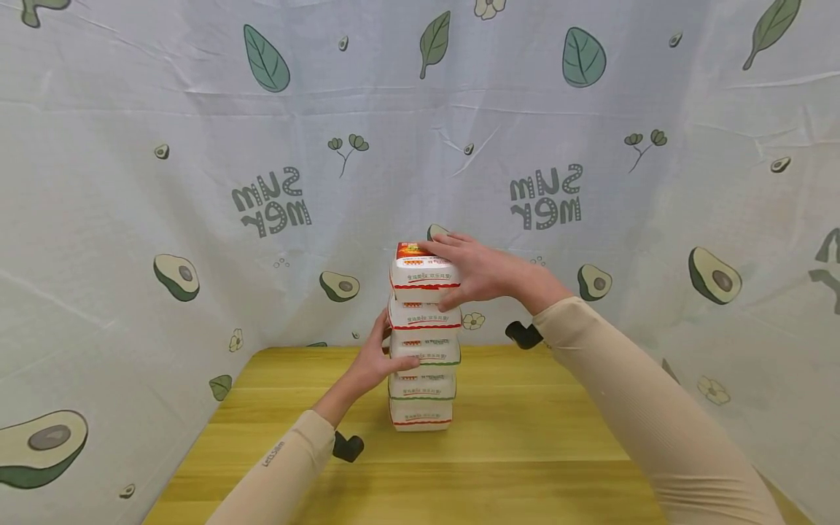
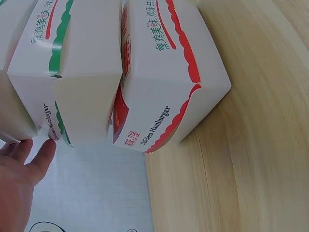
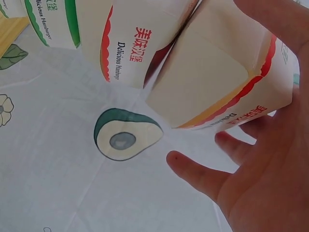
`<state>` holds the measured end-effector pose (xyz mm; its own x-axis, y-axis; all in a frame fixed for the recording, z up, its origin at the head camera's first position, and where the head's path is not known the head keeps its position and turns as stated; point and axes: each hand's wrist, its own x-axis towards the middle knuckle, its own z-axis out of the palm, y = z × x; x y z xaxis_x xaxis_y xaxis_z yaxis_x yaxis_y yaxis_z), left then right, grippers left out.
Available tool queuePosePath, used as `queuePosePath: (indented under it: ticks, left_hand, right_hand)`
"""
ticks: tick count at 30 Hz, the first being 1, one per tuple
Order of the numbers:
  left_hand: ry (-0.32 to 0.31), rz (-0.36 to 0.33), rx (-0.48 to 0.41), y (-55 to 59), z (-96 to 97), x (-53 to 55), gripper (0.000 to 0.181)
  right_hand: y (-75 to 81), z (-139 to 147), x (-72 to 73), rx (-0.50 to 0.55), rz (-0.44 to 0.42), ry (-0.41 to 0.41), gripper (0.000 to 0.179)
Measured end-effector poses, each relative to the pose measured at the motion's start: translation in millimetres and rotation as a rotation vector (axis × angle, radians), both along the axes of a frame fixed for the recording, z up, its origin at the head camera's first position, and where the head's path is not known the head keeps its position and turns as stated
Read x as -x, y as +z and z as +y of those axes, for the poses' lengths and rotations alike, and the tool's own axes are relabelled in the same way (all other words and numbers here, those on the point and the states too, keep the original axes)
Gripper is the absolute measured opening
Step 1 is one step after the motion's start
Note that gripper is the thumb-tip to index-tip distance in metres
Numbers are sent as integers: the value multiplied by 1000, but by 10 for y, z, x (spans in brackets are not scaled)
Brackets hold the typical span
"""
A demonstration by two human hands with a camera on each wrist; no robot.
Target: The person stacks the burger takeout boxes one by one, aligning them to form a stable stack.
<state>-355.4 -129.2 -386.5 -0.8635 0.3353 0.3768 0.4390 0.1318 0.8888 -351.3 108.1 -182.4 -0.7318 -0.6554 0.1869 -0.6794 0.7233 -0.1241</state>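
Note:
Several white hamburger boxes [image 1: 420,417] stand stacked on the table, some with red trim and some with green. My left hand [image 1: 372,366] holds the stack from its left side. Its thumb lies across the front of the third box from the top, a green-trimmed hamburger box [image 1: 441,350], while the other fingers go round the side. At the top, my right hand [image 1: 482,271] grips the red-trimmed top box [image 1: 420,275], thumb in front, fingers over and behind it. In the right wrist view one finger [image 3: 195,174] stands apart from that box, which sits slightly askew on the one below.
A wooden table [image 1: 525,437] lies under the stack. Close behind it hangs a pale curtain [image 1: 407,175] printed with avocados and leaves, also at both sides. A black device [image 1: 348,446] shows at the left wrist and another black device [image 1: 523,335] at the right.

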Motion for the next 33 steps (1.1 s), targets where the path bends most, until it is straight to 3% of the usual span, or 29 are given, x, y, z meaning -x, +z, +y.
queuePosePath:
  ticks: [11,19,26,33]
  left_hand:
    - [-37,-15,-16,-7,0,-7,105]
    - [-29,-2,-9,-7,6,-5,106]
    - [-63,-47,1,263,7,-248,107]
    - [-51,-51,7,262,9,-238,106]
  right_hand:
    - [-10,6,-24,11,-2,5,100]
    - [-15,25,-29,5,14,14,100]
    - [-11,22,-32,16,16,15,99]
    - [-18,15,-20,12,17,7,97]
